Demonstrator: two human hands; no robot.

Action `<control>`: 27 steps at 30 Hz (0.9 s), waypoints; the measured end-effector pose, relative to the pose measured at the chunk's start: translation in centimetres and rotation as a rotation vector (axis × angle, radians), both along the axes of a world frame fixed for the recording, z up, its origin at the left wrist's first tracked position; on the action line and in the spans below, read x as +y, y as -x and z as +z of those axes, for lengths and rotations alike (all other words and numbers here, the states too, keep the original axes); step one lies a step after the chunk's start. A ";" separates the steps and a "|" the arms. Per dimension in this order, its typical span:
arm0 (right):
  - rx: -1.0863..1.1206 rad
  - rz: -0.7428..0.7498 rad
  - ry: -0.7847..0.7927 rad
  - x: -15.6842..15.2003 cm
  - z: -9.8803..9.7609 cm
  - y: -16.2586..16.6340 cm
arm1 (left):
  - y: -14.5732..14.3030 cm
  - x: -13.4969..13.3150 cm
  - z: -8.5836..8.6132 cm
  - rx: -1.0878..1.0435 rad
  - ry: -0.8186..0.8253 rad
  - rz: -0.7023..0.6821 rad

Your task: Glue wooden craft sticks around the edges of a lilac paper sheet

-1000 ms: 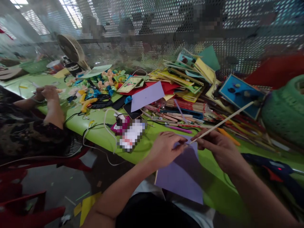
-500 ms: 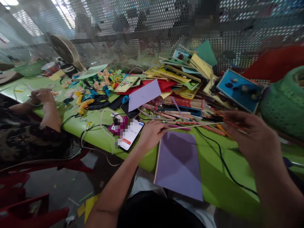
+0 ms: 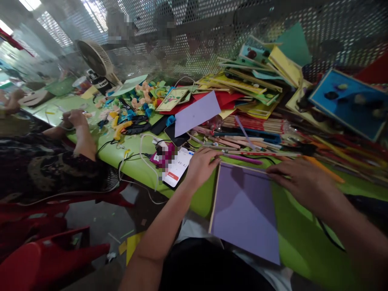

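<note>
A purple paper sheet (image 3: 245, 210) lies on the green table (image 3: 303, 238) and hangs over its near edge. A thin wooden stick (image 3: 245, 167) lies along the sheet's far edge. Another pale strip (image 3: 213, 200) runs down its left side. My left hand (image 3: 201, 165) is at the sheet's far left corner, fingers bent together on the stick's left end. My right hand (image 3: 298, 182) rests at the far right corner, fingers stretched flat and pressing on the stick's other end.
A phone (image 3: 178, 169) with a white cable (image 3: 145, 161) lies left of my left hand. Behind the sheet is a heap of coloured sticks and card (image 3: 251, 97) and a blue board (image 3: 348, 101). Another person's arm (image 3: 81, 137) works at the left; red chairs (image 3: 45, 250) stand below.
The sheet was lifted with the stick poking up to the right. It now lies flat, and both hands have lowered the stick onto its far edge. My right hand came down.
</note>
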State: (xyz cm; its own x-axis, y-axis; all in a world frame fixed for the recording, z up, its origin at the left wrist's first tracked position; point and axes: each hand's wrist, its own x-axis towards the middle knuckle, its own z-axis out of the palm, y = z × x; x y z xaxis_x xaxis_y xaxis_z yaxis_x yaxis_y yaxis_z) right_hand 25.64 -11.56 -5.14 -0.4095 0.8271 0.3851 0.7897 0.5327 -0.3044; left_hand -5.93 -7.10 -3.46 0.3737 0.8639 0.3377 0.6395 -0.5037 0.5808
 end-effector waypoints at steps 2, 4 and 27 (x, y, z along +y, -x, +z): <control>-0.002 -0.005 0.004 0.2 -0.6 -0.1 | 0.1 -0.1 -0.2 0.023 -0.038 0.074; -0.006 -0.004 0.007 0.4 -0.9 -0.2 | 0.2 -0.2 -0.3 0.045 -0.054 0.099; -0.060 -0.045 -0.018 0.5 -1.2 -0.3 | -0.3 -0.1 -1.1 0.167 -0.005 0.034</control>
